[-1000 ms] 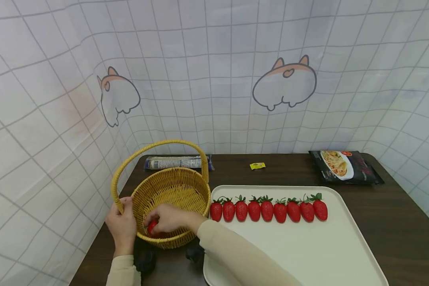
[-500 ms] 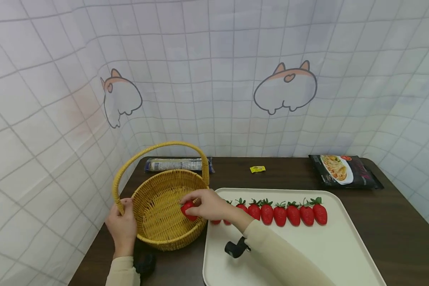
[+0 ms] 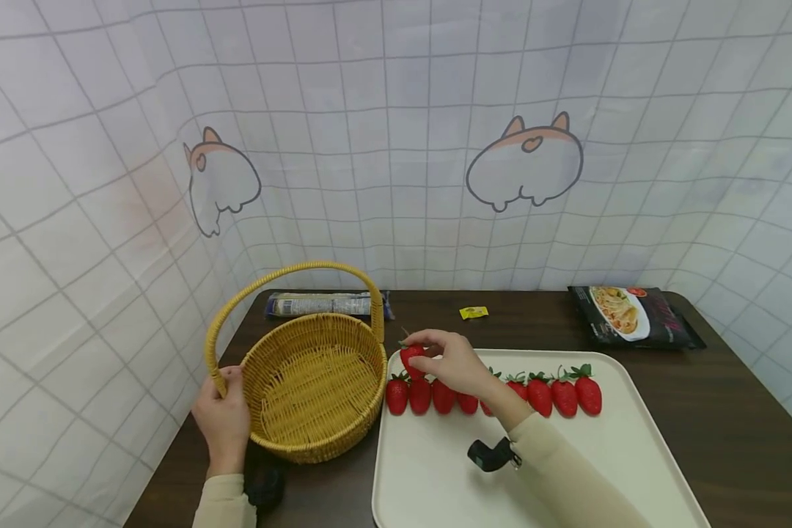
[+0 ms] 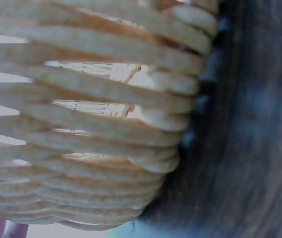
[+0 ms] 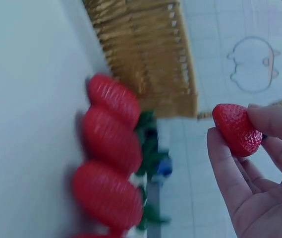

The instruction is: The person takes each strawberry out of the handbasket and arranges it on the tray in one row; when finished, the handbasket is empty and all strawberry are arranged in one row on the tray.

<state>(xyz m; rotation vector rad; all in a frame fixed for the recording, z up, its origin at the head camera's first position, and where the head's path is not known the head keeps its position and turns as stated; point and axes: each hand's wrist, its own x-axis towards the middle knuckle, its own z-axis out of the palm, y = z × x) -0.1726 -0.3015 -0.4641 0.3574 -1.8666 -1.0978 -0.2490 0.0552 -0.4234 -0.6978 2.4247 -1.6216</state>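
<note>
My left hand grips the yellow wicker basket at the left base of its tall handle. Nothing lies inside the basket. In the left wrist view its woven side fills most of the picture, with only fingertips at the lower left corner. My right hand pinches a strawberry between thumb and fingers, above the left end of a strawberry row on the white tray. The right wrist view shows that held strawberry raised off the tray, its tip toward the camera.
A blue-ended packet lies behind the basket. Farther back sits a small yellow wrapper, and a black noodle packet rests at the back right of the dark table. A grid-patterned curtain hangs behind.
My right hand has lifted the strawberry out of the basket and carried it right, over the tray's row. The left hand stays on the handle.
</note>
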